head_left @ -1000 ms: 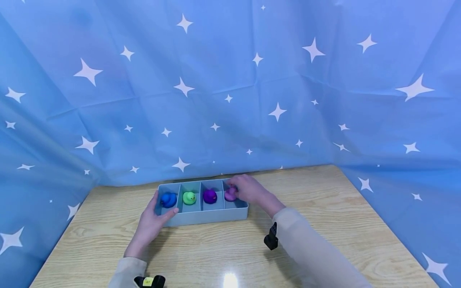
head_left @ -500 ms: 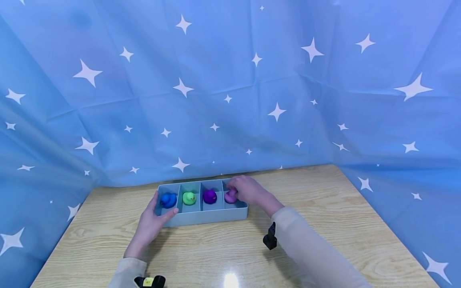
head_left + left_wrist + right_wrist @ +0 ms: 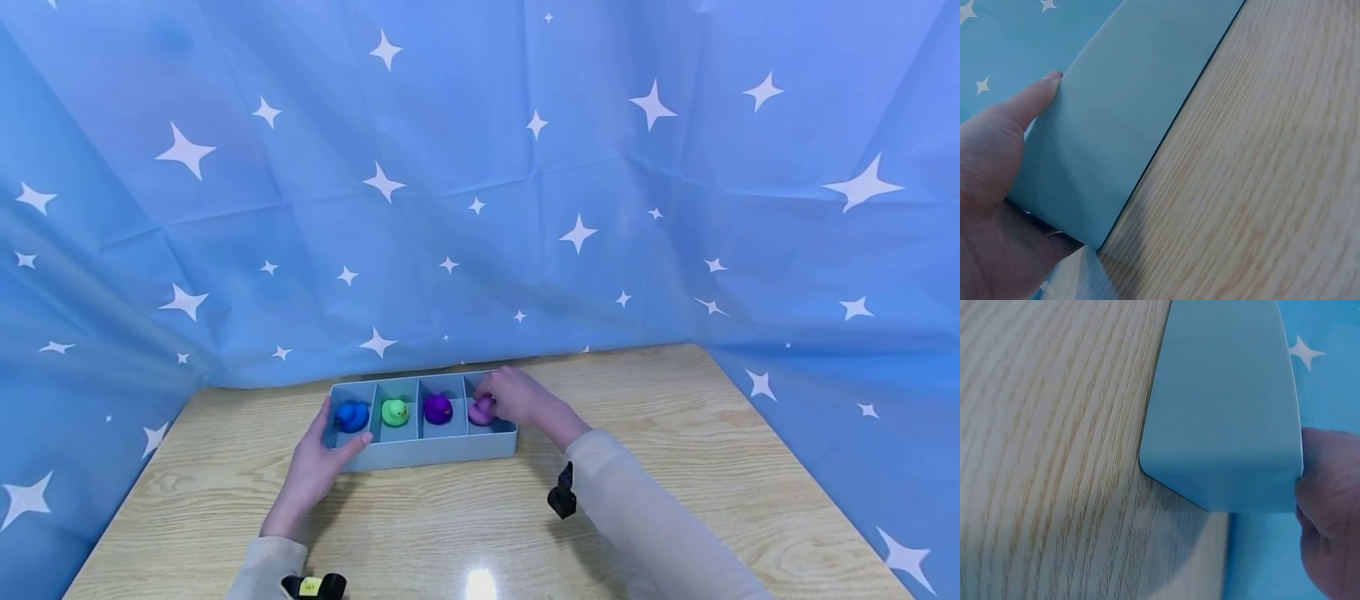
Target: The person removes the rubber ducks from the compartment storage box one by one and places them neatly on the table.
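Observation:
A long grey-blue divided box (image 3: 427, 454) stands on the table, with a small toy duck in each compartment. From the left come a blue duck (image 3: 351, 416), a green duck (image 3: 394, 412), a purple duck (image 3: 437, 409) and a pink duck (image 3: 480, 411). My left hand (image 3: 315, 462) grips the box's left end, thumb over the front rim; in the left wrist view the other fingers go round the end wall. Reaching over the right end, my right hand (image 3: 517, 395) has its fingers on the pink duck, which they partly cover. In the right wrist view its fingertips are hidden behind the box wall.
Light wooden table (image 3: 420, 533) spreads around the box, its right edge slanting toward the front. A blue cloth (image 3: 480, 167) with white stars hangs close behind the box and along both sides. Black wrist cameras (image 3: 562, 493) sit at the sleeves.
Almost nothing moves. The right hand's fingers shift very slightly at the pink duck, which stays in the right compartment; the left hand and box hold still.

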The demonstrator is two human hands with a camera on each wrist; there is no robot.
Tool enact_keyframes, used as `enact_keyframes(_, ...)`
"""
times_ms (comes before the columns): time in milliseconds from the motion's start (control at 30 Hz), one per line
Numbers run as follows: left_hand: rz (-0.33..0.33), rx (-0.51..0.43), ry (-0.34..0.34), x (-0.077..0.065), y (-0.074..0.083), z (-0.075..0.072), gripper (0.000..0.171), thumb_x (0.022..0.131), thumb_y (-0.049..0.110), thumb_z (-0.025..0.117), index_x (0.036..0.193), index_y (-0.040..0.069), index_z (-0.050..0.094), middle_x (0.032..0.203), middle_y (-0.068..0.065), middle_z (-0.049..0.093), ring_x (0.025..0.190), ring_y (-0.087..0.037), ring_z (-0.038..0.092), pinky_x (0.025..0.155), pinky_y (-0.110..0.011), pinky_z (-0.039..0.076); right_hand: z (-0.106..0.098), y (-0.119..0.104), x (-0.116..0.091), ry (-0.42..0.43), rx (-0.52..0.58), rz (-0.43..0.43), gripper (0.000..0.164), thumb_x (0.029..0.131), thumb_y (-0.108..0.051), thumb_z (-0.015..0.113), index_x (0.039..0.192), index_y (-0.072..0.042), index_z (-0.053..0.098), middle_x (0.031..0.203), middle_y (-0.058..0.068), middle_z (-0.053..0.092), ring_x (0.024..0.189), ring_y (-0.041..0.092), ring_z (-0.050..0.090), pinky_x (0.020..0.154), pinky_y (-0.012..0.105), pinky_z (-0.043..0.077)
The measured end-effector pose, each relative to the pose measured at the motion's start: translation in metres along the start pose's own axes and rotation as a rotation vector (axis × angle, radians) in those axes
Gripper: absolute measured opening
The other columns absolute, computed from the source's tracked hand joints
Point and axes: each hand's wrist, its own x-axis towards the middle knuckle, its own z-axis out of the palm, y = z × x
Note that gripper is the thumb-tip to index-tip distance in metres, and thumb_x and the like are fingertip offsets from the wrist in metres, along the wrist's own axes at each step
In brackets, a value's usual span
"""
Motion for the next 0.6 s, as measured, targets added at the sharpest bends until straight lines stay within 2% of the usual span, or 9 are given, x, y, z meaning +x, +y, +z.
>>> enact_keyframes(167,-0.008,-0.001,0.0,0.0009,-0.0006,0.0008,0.104,0.098,0.046,0.069,0.166,0.011,-0.002,0.169,-0.023,0.007,0.153,-0.048,0.009,0.119,-0.064,0.018,0.0015,0.0007,0.0003,-0.008,0.005,0.003,0.017,0.089,0.001,0.076,0.104,-0.008,0.081,0.096,0.001,0.074,0.085,0.014,0.064,0.083,0.031,0.056)
enact_keyframes(400,-0.015,-0.001,-0.002,0.0007,-0.0012,0.001,0.104,0.098,0.046,0.069,0.166,0.011,-0.002,0.169,-0.024,0.007,0.153,-0.049,0.009,0.119,-0.064,0.018,0.0007,-0.0006,-0.001,-0.017,0.049,0.023,0.018,0.09,-0.003,0.078,0.108,-0.005,0.08,0.102,0.004,0.075,0.093,0.016,0.067,0.086,0.033,0.056)
enact_keyframes(600,-0.01,0.005,0.0,-0.0003,0.0,0.0009,0.105,0.097,0.047,0.069,0.166,0.01,-0.002,0.168,-0.026,0.008,0.152,-0.05,0.01,0.118,-0.065,0.019,0.0012,0.0003,-0.0029,0.029,0.131,0.015,0.018,0.089,0.0,0.078,0.107,-0.003,0.08,0.101,0.007,0.075,0.095,0.022,0.069,0.087,0.038,0.056)
